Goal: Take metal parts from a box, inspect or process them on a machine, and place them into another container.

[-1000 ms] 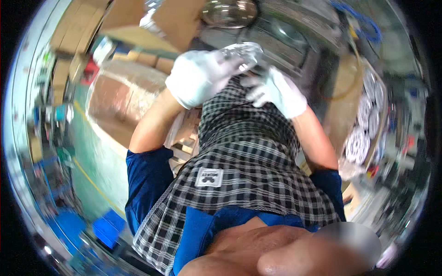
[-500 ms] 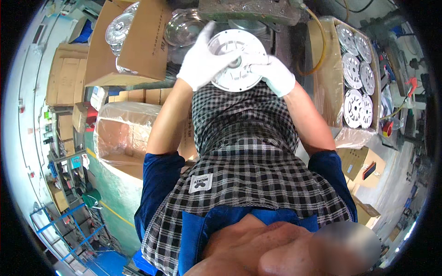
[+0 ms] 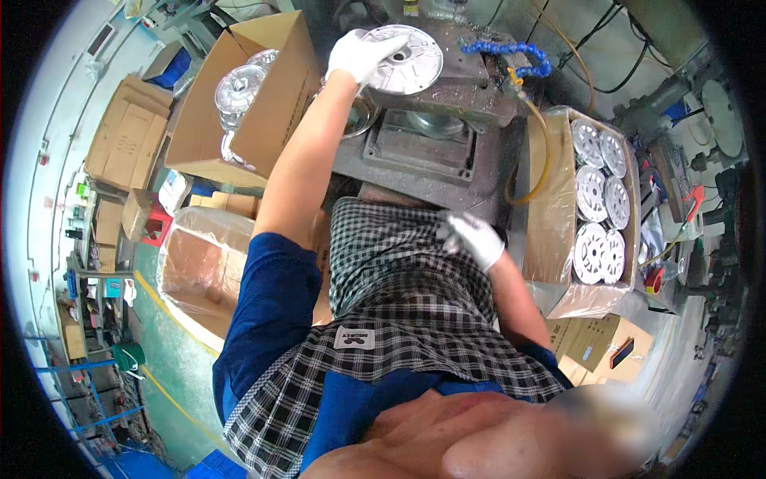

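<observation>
My left hand (image 3: pixel 357 57), in a white glove, grips a round silver metal disc (image 3: pixel 416 70) by its left side. The disc has a hub hole in the middle and is raised over the front of the dark machine head (image 3: pixel 471 88). In front of my checked apron, my right hand (image 3: pixel 479 241) hangs low with nothing seen in it. Its glove has greyed fingertips, slightly blurred, with the fingers apart. Below the machine head, a round metal die (image 3: pixel 435 122) sits on a dark square plate (image 3: pixel 419 164). A shiny metal bowl-like part (image 3: pixel 363 118) lies partly behind my left forearm.
At the left, a tall cardboard box (image 3: pixel 291 88) holds shiny metal parts (image 3: pixel 238 92). A plastic-lined carton (image 3: pixel 550 191) with several slotted discs (image 3: pixel 591 191) stands at the right. A yellow hose (image 3: pixel 549 160) and blue segmented hose (image 3: pixel 511 48) hang by the machine. A lined box (image 3: pixel 203 267) is at lower left.
My left hand has carried the disc forward and up to the machine. My right hand has let go of the disc and dropped back toward my lap. The view has shifted, showing the die.
</observation>
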`<state>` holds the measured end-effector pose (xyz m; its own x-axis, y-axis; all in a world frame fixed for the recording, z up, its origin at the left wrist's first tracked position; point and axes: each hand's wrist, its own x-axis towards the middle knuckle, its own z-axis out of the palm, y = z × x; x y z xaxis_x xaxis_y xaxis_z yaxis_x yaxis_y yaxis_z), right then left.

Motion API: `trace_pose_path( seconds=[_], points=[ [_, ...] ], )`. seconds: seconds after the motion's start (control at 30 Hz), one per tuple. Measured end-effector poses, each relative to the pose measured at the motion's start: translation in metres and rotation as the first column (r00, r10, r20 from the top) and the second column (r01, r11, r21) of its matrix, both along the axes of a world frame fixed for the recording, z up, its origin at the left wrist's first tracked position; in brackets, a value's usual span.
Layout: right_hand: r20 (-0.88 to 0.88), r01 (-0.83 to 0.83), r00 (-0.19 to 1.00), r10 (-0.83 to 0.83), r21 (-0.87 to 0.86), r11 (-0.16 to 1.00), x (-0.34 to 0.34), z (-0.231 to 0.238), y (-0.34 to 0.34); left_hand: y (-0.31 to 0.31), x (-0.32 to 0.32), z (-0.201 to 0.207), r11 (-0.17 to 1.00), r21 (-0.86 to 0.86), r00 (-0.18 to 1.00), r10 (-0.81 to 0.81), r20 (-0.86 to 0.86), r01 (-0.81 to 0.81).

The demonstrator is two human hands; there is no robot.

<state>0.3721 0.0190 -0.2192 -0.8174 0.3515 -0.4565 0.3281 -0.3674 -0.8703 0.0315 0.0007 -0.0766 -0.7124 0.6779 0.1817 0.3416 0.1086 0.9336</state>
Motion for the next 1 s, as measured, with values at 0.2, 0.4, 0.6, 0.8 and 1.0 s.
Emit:
trace_pose_path(
  seconds=[0.2,0.4,0.6,0.8,1.0],
  points=[
    [0.099,0.055,0.994,-0.047,-0.085,0.995,0.039,-0.050,-0.016,0.072,-0.052,-0.030,0.981,-0.139,0.976,0.110,-0.190,-0.137],
    [0.187,0.090,0.979,-0.086,-0.011,0.996,0.054,-0.075,-0.017,0.071,-0.036,-0.003,0.893,-0.421,0.965,0.055,-0.255,-0.162],
    [0.237,0.039,0.970,-0.049,0.050,0.998,0.036,-0.075,-0.014,0.063,-0.018,-0.002,0.845,-0.448,0.926,0.132,-0.353,-0.291],
    [0.231,-0.021,0.973,-0.012,0.143,0.990,0.033,-0.094,-0.013,0.060,-0.020,-0.002,0.823,-0.490,0.938,0.139,-0.319,-0.289],
    [0.277,0.030,0.958,-0.067,0.137,0.990,0.042,-0.094,-0.015,0.055,-0.021,0.015,0.719,-0.659,0.948,-0.003,-0.319,-0.219]
  ],
)
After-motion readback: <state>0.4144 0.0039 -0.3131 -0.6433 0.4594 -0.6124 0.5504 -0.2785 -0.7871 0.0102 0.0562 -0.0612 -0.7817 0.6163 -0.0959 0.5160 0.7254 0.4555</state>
